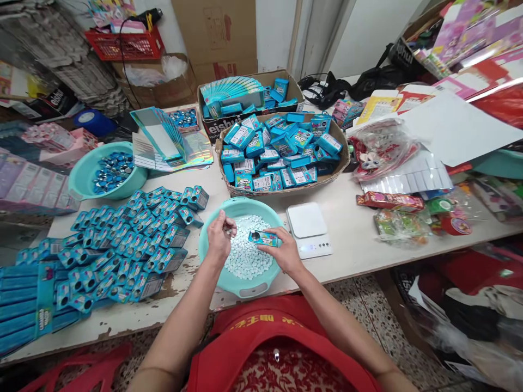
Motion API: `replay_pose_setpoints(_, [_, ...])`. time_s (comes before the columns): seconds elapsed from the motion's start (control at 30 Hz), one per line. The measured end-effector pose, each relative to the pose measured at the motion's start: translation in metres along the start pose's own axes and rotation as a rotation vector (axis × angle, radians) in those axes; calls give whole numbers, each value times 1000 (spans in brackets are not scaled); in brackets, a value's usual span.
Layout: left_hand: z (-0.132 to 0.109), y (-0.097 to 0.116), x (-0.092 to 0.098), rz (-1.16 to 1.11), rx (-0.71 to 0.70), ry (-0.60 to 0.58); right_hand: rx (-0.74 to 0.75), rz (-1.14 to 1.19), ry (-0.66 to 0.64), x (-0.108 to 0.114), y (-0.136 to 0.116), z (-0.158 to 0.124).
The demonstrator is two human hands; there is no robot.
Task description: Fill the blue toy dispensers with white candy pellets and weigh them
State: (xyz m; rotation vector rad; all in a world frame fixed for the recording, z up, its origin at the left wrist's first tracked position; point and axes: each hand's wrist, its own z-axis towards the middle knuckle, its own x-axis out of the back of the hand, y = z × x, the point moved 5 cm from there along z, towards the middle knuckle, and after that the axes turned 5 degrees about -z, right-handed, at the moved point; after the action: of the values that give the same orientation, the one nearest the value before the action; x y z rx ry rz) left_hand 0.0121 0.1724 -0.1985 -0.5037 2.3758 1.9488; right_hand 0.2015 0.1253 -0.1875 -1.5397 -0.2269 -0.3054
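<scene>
a white surface (351, 218) with chipped patches along its near edge spreads across the view, and a red garment (241, 322) shows just below it. towards the back of the surface stands a cut-down cardboard carton (344, 149), heaped with closed blue packets (300, 137); right behind it is a taller black-printed box (214, 129) with more of the same kind. to the left, many small blue boxes (134, 239) stand crowded together, round dark openings facing up, with a bundle of blue cartons (18, 305) at the near left corner. a pale turquoise basin (237, 286) sits in front of the carton, and a smaller turquoise bowl (141, 177) beyond the crowd holds shiny blue pieces (112, 171). a white scale (308, 220) lies just right of the basin, its pan bare.

the left hand (218, 239) is over the basin's left side, fingers curled in towards the thumb; whether anything is inside cannot be told. the right hand (289, 253) is closed between thumb and fingers on one blue box (267, 239), held tilted above the basin's right side, its round opening towards the left hand. small white pieces (245, 264) cover the basin's bottom.
</scene>
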Motion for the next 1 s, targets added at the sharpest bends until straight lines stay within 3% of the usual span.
replay_pose_setpoints(0.1, [10, -44, 5, 504, -29, -117, 8, 88, 47, 11, 3, 1])
replay_pose_setpoints(0.23, [-10, -103, -36, 670, -83, -307, 60, 112, 88, 22, -7, 3])
replay_pose_setpoints(0.33, [-38, -125, -64, 927, -209, -559, 75, 97, 108, 27, -13, 3])
replay_pose_setpoints(0.4, [-54, -128, -62, 1100, -290, -760, 54, 97, 114, 29, -10, 3])
replay_pose_setpoints(0.5, [-63, -124, -26, 1263, -233, -994, -17, 96, 116, 28, 4, 0])
replay_pose_setpoints(0.53, [-61, -121, -10, 1278, -142, -993, -43, 92, 118, 26, 9, -1])
replay_pose_setpoints(0.6, [-51, -116, 18, 1217, 68, -854, -80, 86, 123, 21, 16, -4])
replay_pose_setpoints(0.7, [-35, -109, 38, 1065, 208, -626, -85, 77, 104, 7, 18, -8])
replay_pose_setpoints(0.9, [-20, -81, 38, 651, 285, -312, -7, -73, 5, -20, 18, -10])
replay_pose_setpoints(1.0, [-23, -55, 27, 137, 286, -168, 6, -183, -34, -25, 22, -11])
